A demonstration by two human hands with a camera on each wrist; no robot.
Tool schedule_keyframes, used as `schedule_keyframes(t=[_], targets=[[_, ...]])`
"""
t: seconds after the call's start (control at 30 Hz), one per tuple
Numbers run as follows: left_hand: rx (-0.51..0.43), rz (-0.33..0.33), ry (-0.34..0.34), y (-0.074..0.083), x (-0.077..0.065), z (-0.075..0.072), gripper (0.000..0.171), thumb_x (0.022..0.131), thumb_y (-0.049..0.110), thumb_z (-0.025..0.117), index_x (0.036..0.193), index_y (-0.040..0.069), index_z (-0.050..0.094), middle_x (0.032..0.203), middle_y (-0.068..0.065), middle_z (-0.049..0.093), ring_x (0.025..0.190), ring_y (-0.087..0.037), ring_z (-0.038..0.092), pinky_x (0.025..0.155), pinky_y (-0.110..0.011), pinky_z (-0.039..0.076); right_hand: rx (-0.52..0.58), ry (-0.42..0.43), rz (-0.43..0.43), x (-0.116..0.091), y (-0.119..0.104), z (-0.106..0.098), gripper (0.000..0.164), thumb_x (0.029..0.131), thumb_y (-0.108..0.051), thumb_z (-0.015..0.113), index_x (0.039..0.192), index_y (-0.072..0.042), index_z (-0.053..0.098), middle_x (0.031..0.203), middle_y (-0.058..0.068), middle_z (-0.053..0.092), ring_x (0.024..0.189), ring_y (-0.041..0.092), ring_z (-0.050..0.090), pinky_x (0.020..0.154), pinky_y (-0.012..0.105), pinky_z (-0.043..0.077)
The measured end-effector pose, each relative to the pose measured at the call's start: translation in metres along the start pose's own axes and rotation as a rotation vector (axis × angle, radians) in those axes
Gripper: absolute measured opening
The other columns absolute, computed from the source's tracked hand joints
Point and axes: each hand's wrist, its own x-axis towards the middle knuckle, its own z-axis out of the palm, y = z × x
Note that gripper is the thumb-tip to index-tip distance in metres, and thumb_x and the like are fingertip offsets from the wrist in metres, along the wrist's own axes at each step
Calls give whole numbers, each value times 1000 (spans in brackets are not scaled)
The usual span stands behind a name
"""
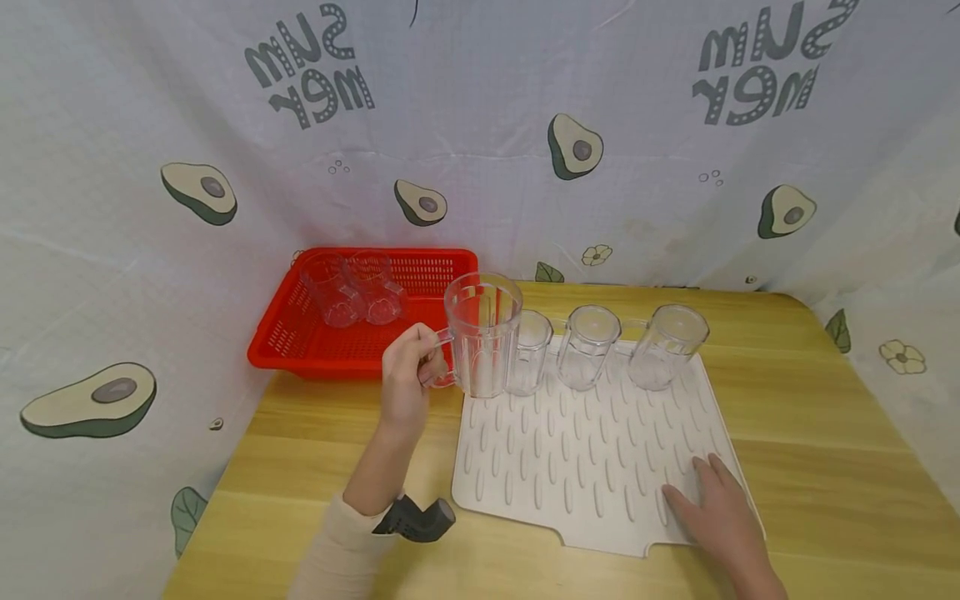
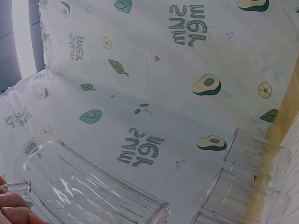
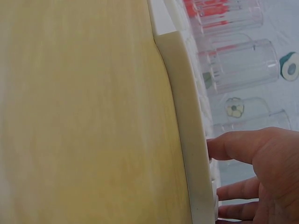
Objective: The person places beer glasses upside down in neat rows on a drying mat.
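Note:
My left hand (image 1: 408, 367) grips the handle of a clear glass mug (image 1: 483, 333), its wide rim upward. The mug hangs over the left back corner of a white ridged draining board (image 1: 555, 492) and partly covers one of three clear mugs there. Those are the left mug (image 1: 531, 358), the middle mug (image 1: 588, 350) and the right mug (image 1: 667, 346), standing in a row along the board's back. In the left wrist view, the held mug (image 2: 98, 186) looms large beside my fingers (image 2: 16, 212). My right hand (image 1: 718, 517) rests on the board's front right edge, fingers extended.
A red plastic basket (image 1: 352, 364) stands at the back left, with two clear glasses (image 1: 352, 300) lying tilted inside. The board lies on a wooden table (image 1: 832, 467). Behind hangs a pale curtain (image 1: 480, 108) printed with avocados.

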Motion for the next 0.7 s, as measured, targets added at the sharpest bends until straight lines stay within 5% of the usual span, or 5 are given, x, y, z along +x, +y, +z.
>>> schedule_keyframes(t=[0.7], targets=[[-81, -40, -160, -31, -17, 25, 26, 89, 9, 37, 64, 3, 32, 50, -2, 25, 47, -22, 20, 49, -24, 28, 9, 24, -5, -1, 2, 1, 73, 92, -32, 63, 134, 21, 34, 141, 47, 16, 127, 63, 20, 103, 69, 21]])
